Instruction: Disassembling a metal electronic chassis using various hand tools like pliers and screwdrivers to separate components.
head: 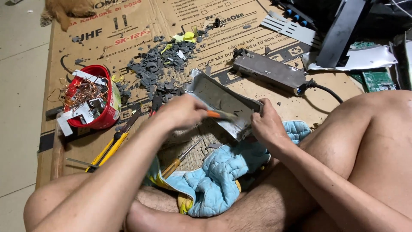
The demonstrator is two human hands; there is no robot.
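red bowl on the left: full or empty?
Full. The red bowl is heaped with tangled copper wire and pale metal scraps, some jutting past its rim.

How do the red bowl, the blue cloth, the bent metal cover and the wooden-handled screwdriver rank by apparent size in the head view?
1. Blue cloth, nearest the camera, so partly unsure.
2. Bent metal cover and red bowl look alike.
3. Wooden-handled screwdriver.

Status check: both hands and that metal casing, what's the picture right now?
Left hand grips orange-handled tool, tip on metal casing. Right hand steadies casing's edge. Blue cloth underneath; nothing blocking.
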